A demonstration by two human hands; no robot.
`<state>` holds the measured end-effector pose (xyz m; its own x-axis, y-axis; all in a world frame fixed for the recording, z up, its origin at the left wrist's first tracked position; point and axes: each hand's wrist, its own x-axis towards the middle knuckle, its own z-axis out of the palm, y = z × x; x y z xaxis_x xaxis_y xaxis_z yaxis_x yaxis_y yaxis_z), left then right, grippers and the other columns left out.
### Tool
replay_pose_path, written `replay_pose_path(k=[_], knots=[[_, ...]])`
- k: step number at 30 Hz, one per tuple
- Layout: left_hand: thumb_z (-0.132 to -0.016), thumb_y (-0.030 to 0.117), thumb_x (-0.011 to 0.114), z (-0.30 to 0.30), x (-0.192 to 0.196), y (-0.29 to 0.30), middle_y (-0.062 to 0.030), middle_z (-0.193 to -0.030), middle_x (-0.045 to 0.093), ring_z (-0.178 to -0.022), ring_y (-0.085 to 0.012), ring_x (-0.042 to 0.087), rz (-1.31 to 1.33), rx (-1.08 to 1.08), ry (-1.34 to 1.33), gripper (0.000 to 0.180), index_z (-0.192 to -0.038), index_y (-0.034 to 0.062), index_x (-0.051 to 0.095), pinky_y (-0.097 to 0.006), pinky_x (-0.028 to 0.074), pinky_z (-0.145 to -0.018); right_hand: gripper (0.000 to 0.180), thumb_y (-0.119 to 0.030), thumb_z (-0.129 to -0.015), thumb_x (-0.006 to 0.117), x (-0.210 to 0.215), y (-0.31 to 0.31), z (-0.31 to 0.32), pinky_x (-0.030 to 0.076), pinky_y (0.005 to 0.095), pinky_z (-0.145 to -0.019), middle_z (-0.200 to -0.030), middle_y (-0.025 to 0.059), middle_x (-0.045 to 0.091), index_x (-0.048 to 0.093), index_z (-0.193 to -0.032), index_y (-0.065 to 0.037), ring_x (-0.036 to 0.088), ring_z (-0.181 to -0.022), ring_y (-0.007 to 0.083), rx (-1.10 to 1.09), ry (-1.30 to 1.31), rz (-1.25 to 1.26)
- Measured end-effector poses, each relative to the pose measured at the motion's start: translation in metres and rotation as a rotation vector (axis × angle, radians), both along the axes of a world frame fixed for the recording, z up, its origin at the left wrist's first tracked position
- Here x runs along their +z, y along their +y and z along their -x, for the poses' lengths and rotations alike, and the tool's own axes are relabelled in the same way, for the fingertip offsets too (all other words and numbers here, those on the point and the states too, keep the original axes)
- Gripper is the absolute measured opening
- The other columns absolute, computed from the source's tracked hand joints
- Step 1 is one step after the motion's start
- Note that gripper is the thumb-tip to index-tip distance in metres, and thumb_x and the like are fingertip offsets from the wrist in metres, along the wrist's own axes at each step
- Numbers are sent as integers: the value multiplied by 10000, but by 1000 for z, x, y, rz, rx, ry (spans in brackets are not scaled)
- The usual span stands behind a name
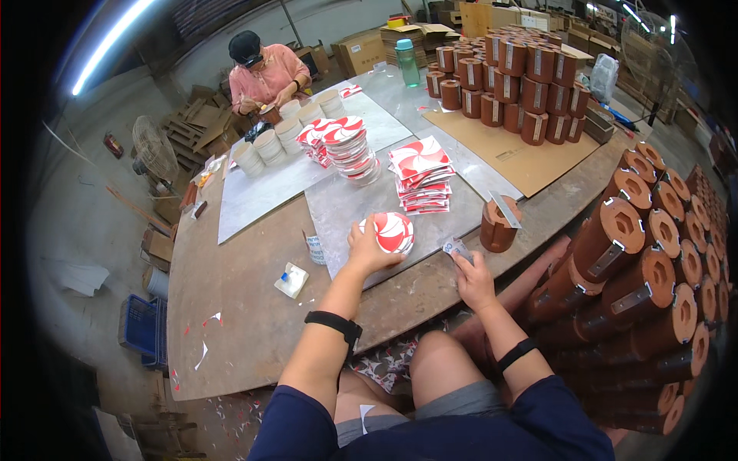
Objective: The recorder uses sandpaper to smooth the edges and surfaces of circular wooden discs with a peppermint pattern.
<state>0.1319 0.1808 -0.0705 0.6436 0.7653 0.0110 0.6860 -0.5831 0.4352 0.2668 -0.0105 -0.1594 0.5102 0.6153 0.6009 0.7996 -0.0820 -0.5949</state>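
My left hand [367, 252] is closed around the edge of a round disc [394, 232] with a red and white swirl, over the front part of a grey board [338, 207]. In my right hand [474, 281] is a flat grey cutter [458, 250], held just right of the disc; its tip is hard to make out. Behind my hands stand a stack of square swirl-printed sheets [422, 177] and a stack of round swirl discs [352, 150]. Beside my right hand sits a brown cylinder [496, 228] with a metal strip [506, 211] lying across its top.
Brown cylinders are piled at the far right [503, 77] and close on my right [615, 230]. A co-worker [265, 81] sits across the table by pale round tubs [269, 146]. A green bottle [408, 63] stands behind. Left lie a white pad [291, 281] and paper scraps.
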Motion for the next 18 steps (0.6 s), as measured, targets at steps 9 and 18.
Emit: replay_pose_path(k=[9,18], knots=[[-429,286,827,15,17,-8,-200,-1227,345,-1160,-362,323,-124,1,-259,1074,-1314,79,254,-412,316,-961,347,-52,-728,565,4,3,-2,449,401,-657,-926,162,471,580,-1066,-134,522,-781,368,8,40,0],[-408,199,840,82,93,-119,-206,-1293,290,-1180,-388,316,-344,-350,-488,1054,-1307,93,299,-443,306,-963,232,-117,-842,552,107,-24,55,489,284,-669,-907,35,564,505,-1060,-50,575,-806,142,432,1352,-472]])
